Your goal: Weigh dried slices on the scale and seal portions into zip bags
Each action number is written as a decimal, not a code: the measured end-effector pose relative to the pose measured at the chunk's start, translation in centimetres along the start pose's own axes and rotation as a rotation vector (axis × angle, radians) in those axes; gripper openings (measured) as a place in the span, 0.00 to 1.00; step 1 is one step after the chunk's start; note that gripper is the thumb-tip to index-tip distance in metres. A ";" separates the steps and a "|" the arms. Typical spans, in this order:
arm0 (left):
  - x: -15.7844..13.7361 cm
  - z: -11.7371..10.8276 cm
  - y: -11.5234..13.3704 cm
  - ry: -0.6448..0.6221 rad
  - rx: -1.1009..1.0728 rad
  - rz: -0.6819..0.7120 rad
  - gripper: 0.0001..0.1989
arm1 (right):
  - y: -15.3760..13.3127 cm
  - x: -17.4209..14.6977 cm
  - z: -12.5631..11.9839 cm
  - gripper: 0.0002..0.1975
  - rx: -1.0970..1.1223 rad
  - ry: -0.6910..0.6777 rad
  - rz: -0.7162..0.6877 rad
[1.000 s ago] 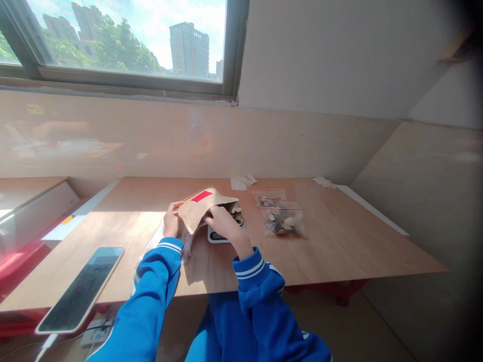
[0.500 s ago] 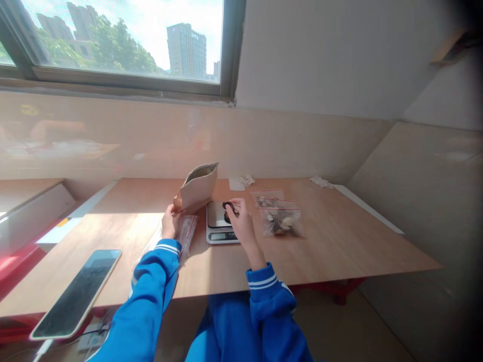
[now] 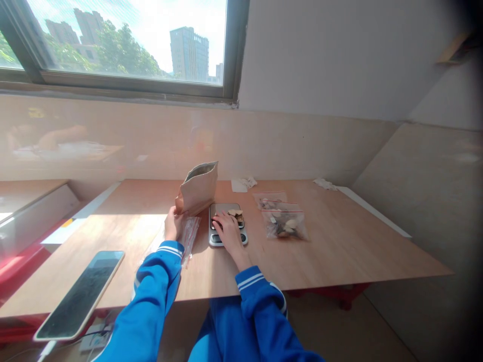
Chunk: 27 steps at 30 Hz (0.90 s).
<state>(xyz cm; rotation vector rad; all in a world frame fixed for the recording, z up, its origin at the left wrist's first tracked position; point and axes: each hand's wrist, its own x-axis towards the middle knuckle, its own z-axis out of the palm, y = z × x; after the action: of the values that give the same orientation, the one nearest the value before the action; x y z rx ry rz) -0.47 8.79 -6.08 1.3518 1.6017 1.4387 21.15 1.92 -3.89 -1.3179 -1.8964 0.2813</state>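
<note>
My left hand [image 3: 172, 222] is closed on the lower left edge of an upright brown paper bag [image 3: 199, 188], whose top gapes open. Flat clear zip bags [image 3: 190, 234] lie just under and beside that hand. To the right of the paper bag is a small kitchen scale [image 3: 244, 236]. Pale and brown dried pieces, like mushroom slices [image 3: 236, 215], rest on the right of its pan. My right hand [image 3: 228, 232] reaches over the pan's left part, fingers bent downward and close together. What lies under its fingertips is mostly hidden. The hand covers part of the scale's display.
Two filled zip bags, the nearer bag [image 3: 286, 223] and the farther bag [image 3: 269, 198], lie right of the scale. A phone [image 3: 81, 296] with a cable lies at the front left. White paper [image 3: 239, 185] and crumpled tissue [image 3: 325, 184] lie along the wall.
My right hand has moved down and left from above the pan, where it held a dark dried piece. Pale pieces now show on the pan. My left hand still holds the paper bag.
</note>
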 end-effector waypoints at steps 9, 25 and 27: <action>-0.1 -0.1 0.2 -0.029 -0.023 0.010 0.23 | -3.5 1.5 -4.1 0.20 0.255 0.288 -0.041; -0.8 0.1 0.4 0.005 -0.052 0.096 0.17 | -4.9 2.5 -8.3 0.18 0.103 -0.119 -0.108; -0.8 0.2 0.3 0.006 -0.053 0.101 0.17 | -4.4 2.9 -8.4 0.18 0.058 -0.260 -0.066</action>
<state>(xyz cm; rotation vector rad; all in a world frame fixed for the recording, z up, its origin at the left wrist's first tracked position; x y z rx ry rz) 0.04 8.05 -5.95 1.4168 1.5076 1.5343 23.61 0.46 5.61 -1.2249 -2.1263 0.4905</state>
